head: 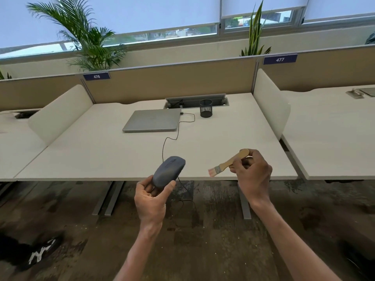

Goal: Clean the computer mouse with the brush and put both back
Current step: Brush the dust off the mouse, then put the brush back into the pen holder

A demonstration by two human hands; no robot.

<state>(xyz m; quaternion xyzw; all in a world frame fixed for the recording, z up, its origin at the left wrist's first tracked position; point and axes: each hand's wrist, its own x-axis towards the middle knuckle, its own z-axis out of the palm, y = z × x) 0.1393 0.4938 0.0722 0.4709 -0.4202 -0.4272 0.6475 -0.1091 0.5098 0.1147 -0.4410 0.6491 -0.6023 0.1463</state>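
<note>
Office bay: a long white desk [113, 159] is running along beige partition panels, with roller-blinded windows behind and dark mottled flooring showing below the front edge.

Left: a palm plant [85, 37] is rising behind the partition, above a blue label reading 476 [97, 76]. A white side divider [58, 112] is standing on the desk's left end.

Centre, far side: a closed silver laptop [152, 120] is lying flat, with a black cable [172, 136] running from its right edge and looping toward the front edge. Behind it a cable tray [195, 100] is sitting open. Just right of the laptop a black mesh pen cup [205, 108] is standing upright.

Centre, near: the left hand [151, 197] is gripping the grey computer mouse [168, 171] by its rear end, thumb on one side and fingers on the other, holding it lifted off the desk at the front edge, nose pointing away.

Right of it: the right hand [252, 175] is pinching the wooden handle of the brush [229, 162], bristles pointing left toward the mouse but apart from it, above the desk's front edge.

Far right: a snake plant [256, 31] is standing behind the partition, beside a label reading 477 [280, 59].
</note>
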